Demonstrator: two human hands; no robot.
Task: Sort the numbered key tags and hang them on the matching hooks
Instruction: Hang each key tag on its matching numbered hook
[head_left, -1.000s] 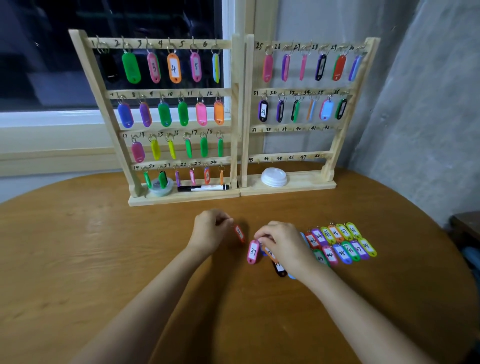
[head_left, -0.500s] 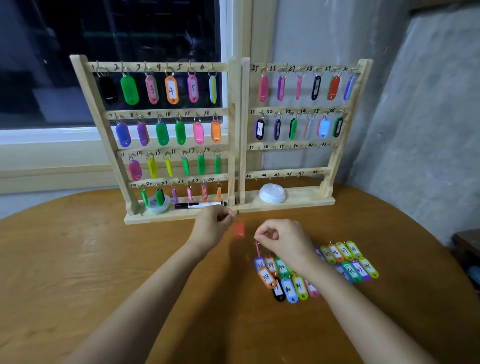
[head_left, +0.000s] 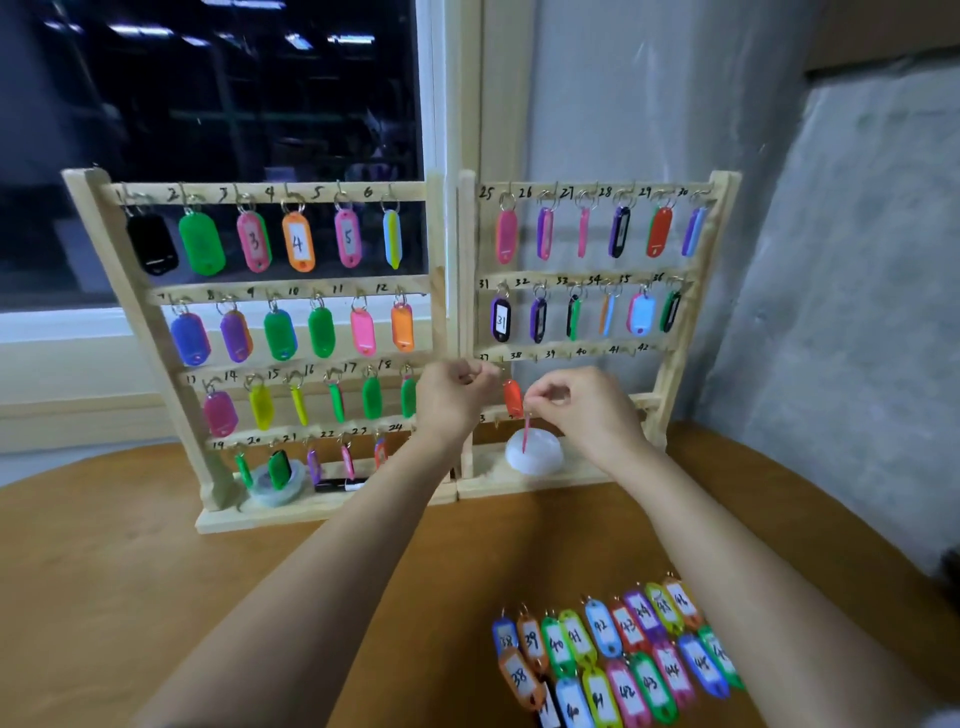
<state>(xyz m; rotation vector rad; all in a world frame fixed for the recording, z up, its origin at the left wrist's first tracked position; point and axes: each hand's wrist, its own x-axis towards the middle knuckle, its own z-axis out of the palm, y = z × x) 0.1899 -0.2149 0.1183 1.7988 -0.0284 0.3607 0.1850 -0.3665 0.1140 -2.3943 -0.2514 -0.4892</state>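
Two wooden hook racks stand side by side, the left rack (head_left: 156, 296) full of coloured tags on hooks 1 to 24, the right rack (head_left: 675, 364) filled on its top two rows. My left hand (head_left: 452, 397) pinches the ring of a red tag (head_left: 513, 397) just under the hook marked 37. My right hand (head_left: 587, 405) pinches a thin pink tag (head_left: 527, 434) seen edge-on, right beside the red one. Several numbered tags (head_left: 618, 654) marked 38 and up lie in two rows on the round wooden table (head_left: 156, 597).
A white lid (head_left: 535, 454) rests on the right rack's base. A roll of tape (head_left: 278, 483) and a black marker (head_left: 343, 486) sit on the left rack's base. A dark window is behind the left rack, a grey wall at right.
Both hands rose from the table up to the right rack's third row, each carrying its tag. The view tilted upward and the loose tags now lie lower in the frame.
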